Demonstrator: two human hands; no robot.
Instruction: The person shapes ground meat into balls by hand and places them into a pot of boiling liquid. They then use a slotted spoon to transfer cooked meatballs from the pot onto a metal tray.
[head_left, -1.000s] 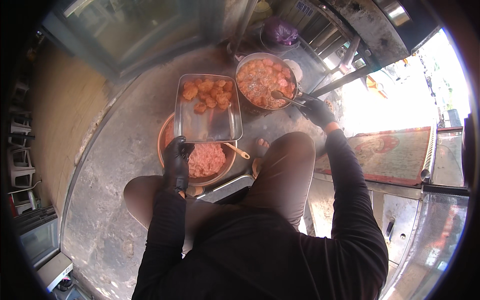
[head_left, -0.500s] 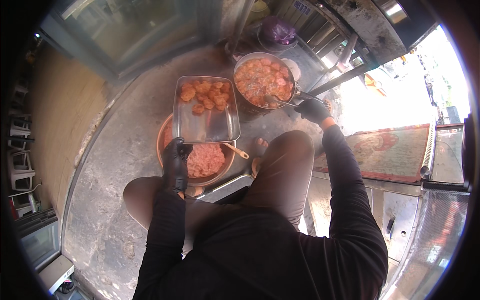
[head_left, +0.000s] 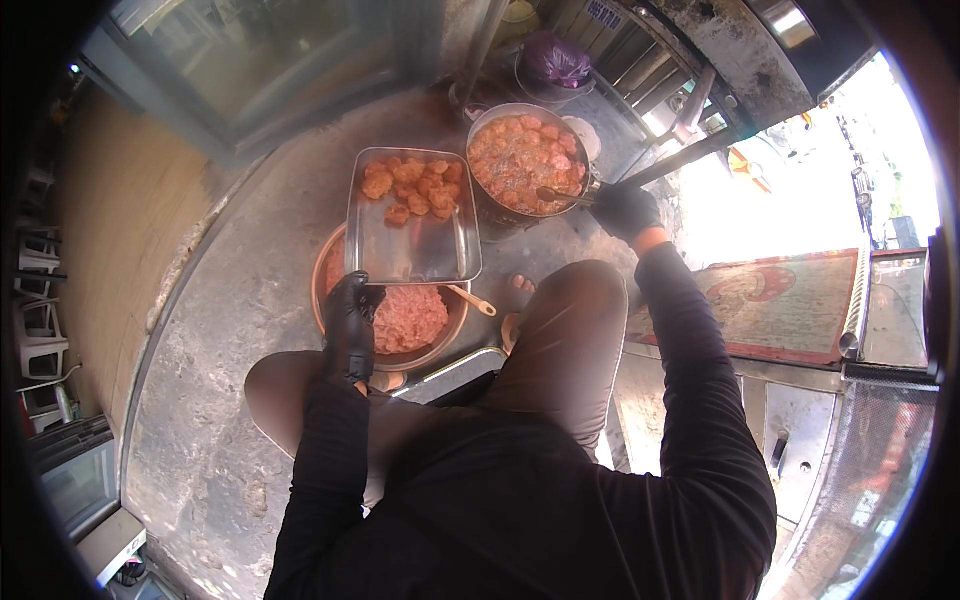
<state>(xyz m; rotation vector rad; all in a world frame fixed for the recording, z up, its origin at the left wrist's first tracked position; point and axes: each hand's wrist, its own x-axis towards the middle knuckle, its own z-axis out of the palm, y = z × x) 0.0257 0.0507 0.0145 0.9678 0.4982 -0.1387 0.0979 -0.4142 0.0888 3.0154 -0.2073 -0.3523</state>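
Black-gloved, my left hand grips the near left corner of a rectangular metal tray. Several browned fried patties lie in its far half. The tray is over the far part of a brown bowl of pink ground-meat paste. From the bowl's right side pokes a light handle. My right hand, also in a black glove, is closed on a metal spoon-like utensil; its head dips at the right rim of a pot. Pink and orange pieces bubble in the pot's oil.
A purple plastic bag sits in a container behind the pot. A red-edged board tops the metal counter at right. White plastic stools stand at far left. Glass-paned frames rise at the back left.
My right hand has shifted slightly, and the utensil's head has moved a little to the right in the pot. The tray has risen very slightly in my left hand.
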